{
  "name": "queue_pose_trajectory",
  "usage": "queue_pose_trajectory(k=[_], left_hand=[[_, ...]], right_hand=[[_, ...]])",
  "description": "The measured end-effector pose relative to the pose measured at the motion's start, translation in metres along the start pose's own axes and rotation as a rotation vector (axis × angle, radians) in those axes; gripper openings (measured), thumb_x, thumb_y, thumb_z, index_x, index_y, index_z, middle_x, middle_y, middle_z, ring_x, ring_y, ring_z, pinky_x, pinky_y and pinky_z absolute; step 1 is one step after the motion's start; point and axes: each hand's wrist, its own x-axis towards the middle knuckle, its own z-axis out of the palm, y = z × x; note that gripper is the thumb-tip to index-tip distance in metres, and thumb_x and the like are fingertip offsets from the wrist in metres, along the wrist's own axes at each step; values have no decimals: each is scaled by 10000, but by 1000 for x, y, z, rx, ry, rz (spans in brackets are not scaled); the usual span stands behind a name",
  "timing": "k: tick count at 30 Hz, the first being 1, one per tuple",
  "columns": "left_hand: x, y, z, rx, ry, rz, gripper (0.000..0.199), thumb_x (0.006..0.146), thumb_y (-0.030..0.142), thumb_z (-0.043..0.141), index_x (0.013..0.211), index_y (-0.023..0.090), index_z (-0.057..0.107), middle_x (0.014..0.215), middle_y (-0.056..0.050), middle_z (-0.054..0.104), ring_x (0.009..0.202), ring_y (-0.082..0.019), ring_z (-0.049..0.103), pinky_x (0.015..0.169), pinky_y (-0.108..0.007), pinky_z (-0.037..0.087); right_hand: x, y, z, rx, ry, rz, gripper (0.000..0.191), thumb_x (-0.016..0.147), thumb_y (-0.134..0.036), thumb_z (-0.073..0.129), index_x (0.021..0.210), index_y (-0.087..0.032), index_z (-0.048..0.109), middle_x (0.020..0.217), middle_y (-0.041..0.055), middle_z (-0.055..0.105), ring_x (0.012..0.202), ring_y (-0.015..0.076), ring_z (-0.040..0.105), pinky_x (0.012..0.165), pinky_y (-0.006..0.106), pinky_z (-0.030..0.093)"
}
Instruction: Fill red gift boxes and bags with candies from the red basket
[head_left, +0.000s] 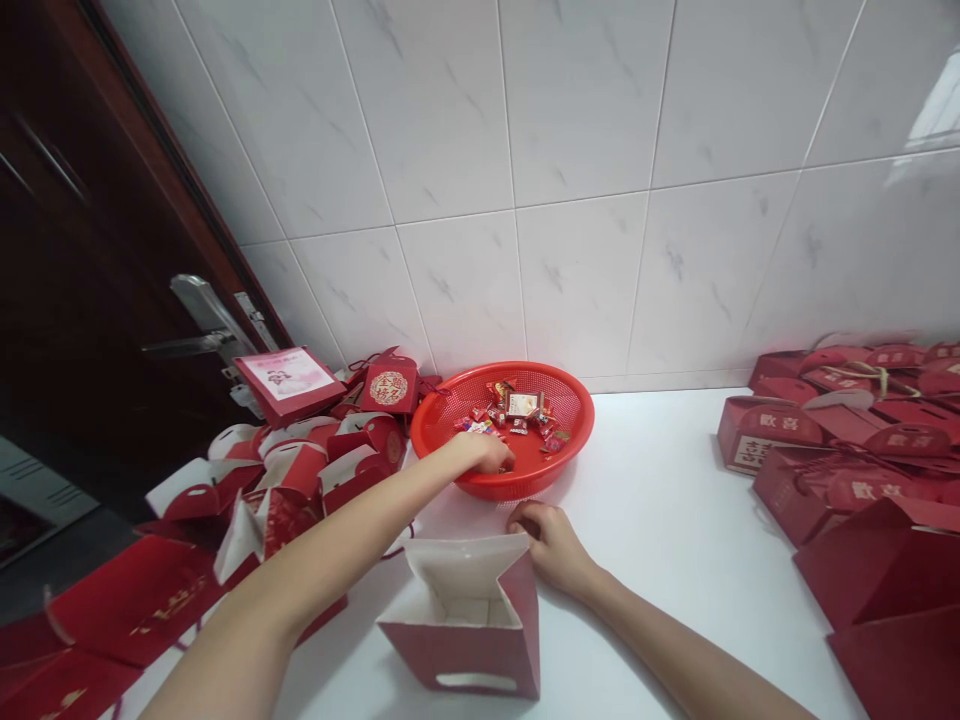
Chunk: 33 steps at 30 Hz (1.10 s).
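Observation:
My left hand (491,453) reaches into a red plastic colander (435,392), fingers curled down near its front wall. What it pinches, if anything, is hidden. Behind the fingers lie several wrapped candies (517,426) and a small brown-edged packet with a white label (523,404). In front of the colander, a dark red paper gift box (465,655) stands upright with its top open and its white inside showing. My right hand (551,543) rests closed at the box's far right corner, against or right beside it. I cannot make out anything in its fingers.
On the left, several red and white gift boxes (360,445) are heaped, one with a pink-white lid (289,374). Rows of dark red gift boxes (780,425) stand at the right. A tiled wall (585,270) rises behind the white table (652,470); a dark door (90,240) is at left.

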Motion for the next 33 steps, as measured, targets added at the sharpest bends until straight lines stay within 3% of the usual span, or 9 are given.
queue_pose_trajectory(k=[3, 7, 11, 15, 19, 24, 28, 33], left_hand=[[5, 3, 3, 1, -51, -32, 395, 602, 79, 657, 900, 306, 781, 883, -34, 792, 787, -241, 701, 723, -284, 498], [13, 8, 6, -16, -26, -92, 269, 616, 109, 673, 806, 275, 766, 774, -29, 774, 757, -233, 685, 712, -277, 497], [13, 10, 11, -47, 31, -122, 146, 646, 105, 649, 696, 207, 742, 751, -73, 760, 762, -256, 688, 718, -301, 503], [8, 11, 14, -109, 111, -130, 163, 643, 82, 642, 732, 179, 738, 821, -97, 762, 806, -265, 697, 714, -291, 504], [7, 7, 8, -197, 217, -145, 174, 578, 69, 697, 718, 170, 721, 764, -78, 733, 801, -273, 689, 702, -291, 507], [8, -7, -6, -400, 410, -131, 307, 673, 162, 704, 978, 176, 736, 854, -27, 729, 876, -235, 682, 745, -275, 523], [10, -15, -7, -551, 472, -44, 460, 774, 214, 650, 1226, 136, 665, 993, -50, 738, 939, -221, 688, 780, -287, 548], [14, -18, 0, -842, 484, 30, 493, 728, 179, 683, 1218, 132, 670, 1071, -68, 740, 989, -233, 690, 834, -314, 563]], right_hand=[[0, -1, -1, -4, -3, 0, 165, 728, -97, 508, 703, -165, 657, 676, 19, 644, 618, 141, 510, 580, 226, 363], [-1, -2, -1, -23, -2, 0, 175, 732, -93, 511, 718, -166, 669, 706, 28, 676, 635, 148, 540, 592, 225, 384], [-1, -3, -1, -37, -1, -9, 179, 730, -102, 506, 717, -170, 672, 724, 32, 690, 638, 150, 551, 603, 230, 382], [-1, -2, -1, -52, 6, -9, 181, 734, -117, 508, 733, -165, 683, 721, 34, 687, 625, 150, 536, 595, 236, 366], [-1, -2, -1, -60, 11, -17, 190, 732, -101, 510, 733, -161, 690, 723, 37, 693, 620, 148, 537, 591, 233, 367], [-1, -4, -2, -48, 2, -18, 204, 742, -76, 506, 728, -166, 688, 719, 30, 700, 620, 144, 544, 590, 226, 376], [0, -3, -2, -52, 1, -25, 202, 760, -78, 508, 742, -159, 692, 725, 34, 700, 634, 146, 548, 601, 230, 381], [1, 0, -2, -80, 12, -27, 204, 759, -75, 524, 749, -173, 703, 726, 26, 698, 638, 144, 552, 622, 234, 388]])
